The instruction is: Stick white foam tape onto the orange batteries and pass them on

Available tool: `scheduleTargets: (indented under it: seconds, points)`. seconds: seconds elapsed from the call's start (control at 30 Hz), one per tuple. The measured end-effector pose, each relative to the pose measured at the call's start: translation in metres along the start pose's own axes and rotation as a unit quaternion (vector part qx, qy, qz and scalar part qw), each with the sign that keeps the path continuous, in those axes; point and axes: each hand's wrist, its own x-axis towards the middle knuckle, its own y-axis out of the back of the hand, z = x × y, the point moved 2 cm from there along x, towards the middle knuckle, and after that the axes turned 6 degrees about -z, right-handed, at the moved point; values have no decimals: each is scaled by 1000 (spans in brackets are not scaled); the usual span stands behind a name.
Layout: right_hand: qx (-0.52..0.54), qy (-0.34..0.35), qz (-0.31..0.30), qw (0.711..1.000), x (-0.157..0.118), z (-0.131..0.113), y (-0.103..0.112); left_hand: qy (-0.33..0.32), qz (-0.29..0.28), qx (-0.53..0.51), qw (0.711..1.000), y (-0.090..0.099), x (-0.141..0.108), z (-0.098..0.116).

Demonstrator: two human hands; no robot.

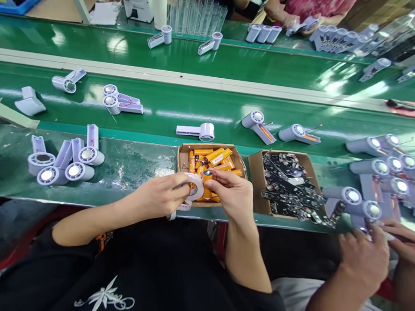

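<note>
My left hand (168, 193) is closed round a roll of white tape (195, 188), held over the near side of a cardboard box (182, 161). In my right hand (231, 190) is an orange battery (206, 183), pinched between thumb and fingers with its end turned up. The roll and the battery are side by side, almost touching; whether tape joins them I cannot tell. Beneath both hands the box holds several more orange batteries (219, 157) with thin wires.
A box of small black circuit boards (290, 179) stands to the right. Lilac fan housings (66, 165) rest at the left, others lie on the green conveyor belt (161, 105). A co-worker's hands (366, 249) work at right. Clear tubes (196, 16) stand across the belt.
</note>
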Motion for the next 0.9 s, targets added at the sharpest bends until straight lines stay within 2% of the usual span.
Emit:
scheduleTargets:
  seconds: [0.07,0.13,0.17,0.23,0.3,0.33,0.4,0.47,0.5,0.57,0.63,0.7,0.77,0.83,0.9]
  points:
    - [-43,-37,-84,995,4,-7,10,-43,-1,-22,999,1,0,-3]
    - [-51,-46,-111,992,8,-9,14,-55,11,-36,998,4,2,-5]
    - [-38,-37,-93,994,10,-8,12,-48,20,-34,998,5,4,-5]
    - [14,15,10,1000,11,-4,4,-14,42,-19,999,7,7,-4]
    - [75,88,144,983,7,2,-10,36,74,-12,996,6,11,-2]
    - [102,120,192,969,3,6,-20,62,91,-14,994,4,13,0]
    - [140,158,227,951,-6,13,-38,109,119,-13,987,-2,14,3]
    - [159,154,201,954,-11,17,-45,143,139,4,980,-8,13,7]
    - [161,140,177,961,-11,19,-43,148,148,11,978,-10,11,10]
    - [150,112,155,970,-7,17,-25,126,153,-12,980,-11,4,17]
    - [136,119,191,965,-1,10,2,92,140,-66,984,-10,-6,24]
    - [127,133,218,959,3,3,21,101,122,-104,982,-9,-15,27]
    - [129,118,151,973,2,1,20,136,120,-98,978,-9,-23,24]
    - [134,88,37,986,-8,4,5,155,139,-74,975,-10,-29,19]
    - [136,81,-38,987,-24,9,-10,158,174,-55,971,-10,-33,14]
